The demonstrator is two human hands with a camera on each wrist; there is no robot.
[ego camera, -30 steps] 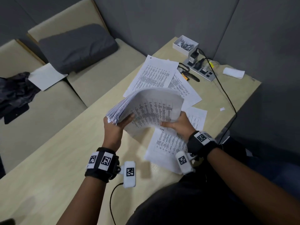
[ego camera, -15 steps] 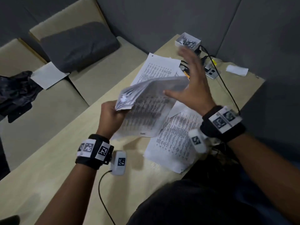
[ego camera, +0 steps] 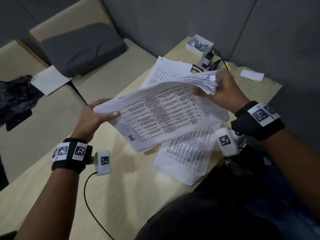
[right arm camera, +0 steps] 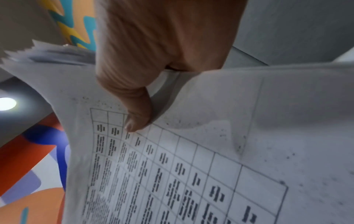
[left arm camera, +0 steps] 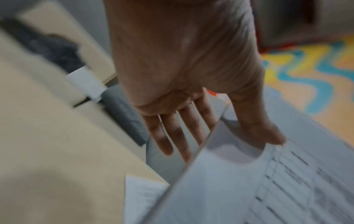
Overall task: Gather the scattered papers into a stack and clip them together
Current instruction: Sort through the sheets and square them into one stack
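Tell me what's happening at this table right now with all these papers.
A person is holding a thick stack of papers above the table with both hands. The left hand pinches one end, thumb on top. The right hand grips the far corner, where the sheet edges are uneven. More printed sheets lie on the table, not yet gathered. A small white box of what look like clips sits at the far corner, untouched.

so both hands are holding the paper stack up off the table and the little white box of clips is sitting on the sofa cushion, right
Not quite. The left hand and right hand do hold the paper stack above the table, but the head view shows the white box of clips on the table's far corner, not on the sofa cushion.
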